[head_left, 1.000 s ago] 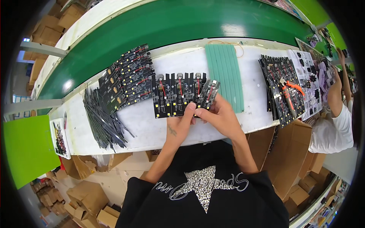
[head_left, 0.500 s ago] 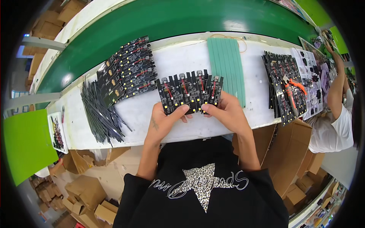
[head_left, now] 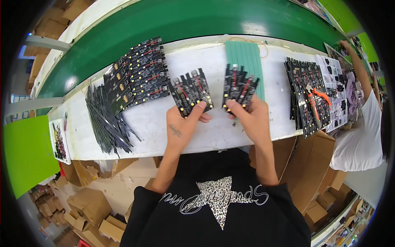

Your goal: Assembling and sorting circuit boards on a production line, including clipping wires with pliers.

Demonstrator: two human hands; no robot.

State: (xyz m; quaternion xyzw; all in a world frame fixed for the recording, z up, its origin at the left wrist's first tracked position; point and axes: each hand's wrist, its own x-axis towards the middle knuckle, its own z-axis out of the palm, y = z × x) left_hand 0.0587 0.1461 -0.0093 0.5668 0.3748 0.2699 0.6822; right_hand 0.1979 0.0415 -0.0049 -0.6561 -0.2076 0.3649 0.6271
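Note:
My left hand (head_left: 185, 125) grips a black circuit board piece (head_left: 191, 91) by its lower edge, thumb on top. A second circuit board piece (head_left: 239, 88) is pinched in my right hand (head_left: 254, 119), tilted to the right. Both pieces carry red wires, silvery parts and small yellowish squares, and a gap separates them above the white table (head_left: 214, 133). On the left lies a stack of larger circuit board panels (head_left: 142, 74), beside a bundle of thin black strips (head_left: 108, 119). Behind my right hand lie green strips (head_left: 243, 57).
At the right, orange-handled pliers (head_left: 314, 103) rest on more circuit board panels (head_left: 302, 78), next to a white parts tray (head_left: 332, 74). A person (head_left: 358, 136) works there. Cardboard boxes (head_left: 308, 173) stand below the table edge. A green belt (head_left: 185, 24) runs behind.
The row of joined boards between my hands has come apart into two pieces. My hands have moved away from each other, each with one piece. At the right, the other person's arm has shifted.

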